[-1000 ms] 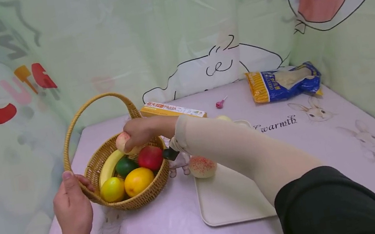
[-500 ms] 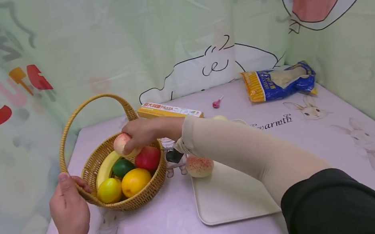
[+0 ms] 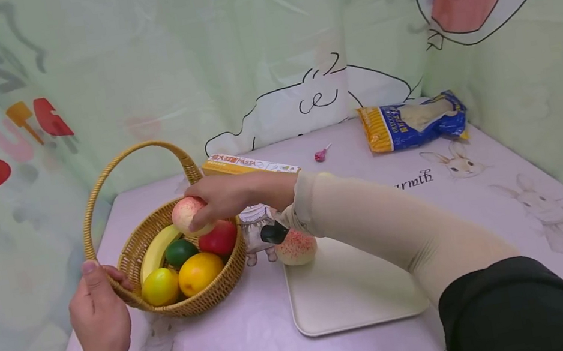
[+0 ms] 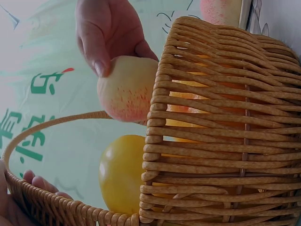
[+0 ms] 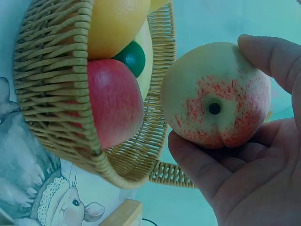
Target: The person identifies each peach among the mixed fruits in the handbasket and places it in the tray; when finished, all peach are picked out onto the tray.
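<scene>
My right hand (image 3: 221, 196) grips a peach (image 5: 216, 96) with red speckles, held over the back of the wicker basket (image 3: 222, 290). With thumb and fingers, my left hand (image 3: 99, 306) holds the basket's left side where the arched handle (image 3: 132, 148) joins the rim. Inside the basket lie a banana (image 3: 157, 251), a dark green fruit (image 3: 180, 252), a red apple (image 5: 115, 103), a yellow-green lemon-like fruit (image 3: 160, 287) and an orange-yellow fruit (image 3: 201, 273). In the right wrist view the peach shows apart from the fruit below, with a dark dot in its hollow.
Right of the basket, a second peach (image 3: 296, 248) sits at the corner of a cream tray (image 3: 355, 304). My right sleeve (image 3: 368, 205) crosses above the tray. Farther back are a pasta box (image 3: 249, 163), a pink lollipop (image 3: 320, 155) and a blue-yellow pasta bag (image 3: 412, 122).
The right hand and peach have risen slightly and shifted a little right relative to the basket, showing more of the peach. The left hand keeps its hold. The whole view has drifted slightly left.
</scene>
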`<move>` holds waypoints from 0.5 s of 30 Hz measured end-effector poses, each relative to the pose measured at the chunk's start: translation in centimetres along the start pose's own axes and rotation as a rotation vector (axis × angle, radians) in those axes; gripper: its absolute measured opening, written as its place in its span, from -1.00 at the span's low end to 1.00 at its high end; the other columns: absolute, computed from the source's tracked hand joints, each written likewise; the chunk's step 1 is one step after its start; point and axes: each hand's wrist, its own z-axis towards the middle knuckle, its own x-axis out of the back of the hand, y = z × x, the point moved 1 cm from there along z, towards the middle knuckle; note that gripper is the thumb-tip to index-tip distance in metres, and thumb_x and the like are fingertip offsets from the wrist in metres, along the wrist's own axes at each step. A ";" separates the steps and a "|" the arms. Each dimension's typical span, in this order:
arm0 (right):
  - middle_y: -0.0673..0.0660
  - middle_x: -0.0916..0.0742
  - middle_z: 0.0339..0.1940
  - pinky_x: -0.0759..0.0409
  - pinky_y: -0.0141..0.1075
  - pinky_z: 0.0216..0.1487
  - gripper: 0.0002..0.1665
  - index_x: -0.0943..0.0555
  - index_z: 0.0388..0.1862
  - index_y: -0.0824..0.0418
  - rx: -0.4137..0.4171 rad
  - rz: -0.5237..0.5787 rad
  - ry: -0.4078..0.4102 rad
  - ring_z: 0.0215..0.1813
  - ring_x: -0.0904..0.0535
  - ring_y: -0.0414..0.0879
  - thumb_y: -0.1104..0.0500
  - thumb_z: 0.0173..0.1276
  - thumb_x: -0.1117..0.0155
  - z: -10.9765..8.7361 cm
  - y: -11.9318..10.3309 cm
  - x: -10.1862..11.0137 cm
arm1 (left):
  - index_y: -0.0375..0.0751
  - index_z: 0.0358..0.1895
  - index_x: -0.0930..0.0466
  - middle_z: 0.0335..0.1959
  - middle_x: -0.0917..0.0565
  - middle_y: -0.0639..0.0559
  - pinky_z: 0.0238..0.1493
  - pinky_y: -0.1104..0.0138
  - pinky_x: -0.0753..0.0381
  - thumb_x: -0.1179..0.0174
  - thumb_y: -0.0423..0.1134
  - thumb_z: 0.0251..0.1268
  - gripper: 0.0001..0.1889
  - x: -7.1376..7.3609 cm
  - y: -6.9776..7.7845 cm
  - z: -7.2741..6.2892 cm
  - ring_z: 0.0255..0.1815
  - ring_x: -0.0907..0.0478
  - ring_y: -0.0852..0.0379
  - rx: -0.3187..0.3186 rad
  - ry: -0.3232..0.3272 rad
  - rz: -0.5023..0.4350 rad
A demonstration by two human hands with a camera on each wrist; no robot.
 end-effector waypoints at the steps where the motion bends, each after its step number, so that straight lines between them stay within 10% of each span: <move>1: 0.01 -0.68 0.00 -0.60 -0.41 0.00 -0.50 -0.53 0.27 0.12 0.003 0.006 0.000 0.00 -0.59 -0.13 -0.07 0.49 -0.34 -0.3 0.1 0.1 | -0.14 -0.24 -0.52 -0.48 -0.55 0.19 -0.44 0.48 -0.42 0.29 0.20 0.70 -0.45 0.0 0.0 0.0 -0.40 -0.39 0.11 0.003 -0.002 0.000; 15: 0.03 -0.69 0.01 -0.60 -0.32 0.05 -0.49 -0.51 0.32 0.12 -0.010 0.073 0.059 0.01 -0.60 -0.10 -0.02 0.49 -0.34 -3.6 2.9 1.1 | -0.12 -0.23 -0.52 -0.48 -0.55 0.19 -0.45 0.49 -0.44 0.30 0.21 0.70 -0.45 0.0 0.0 0.0 -0.40 -0.40 0.10 0.008 -0.005 -0.002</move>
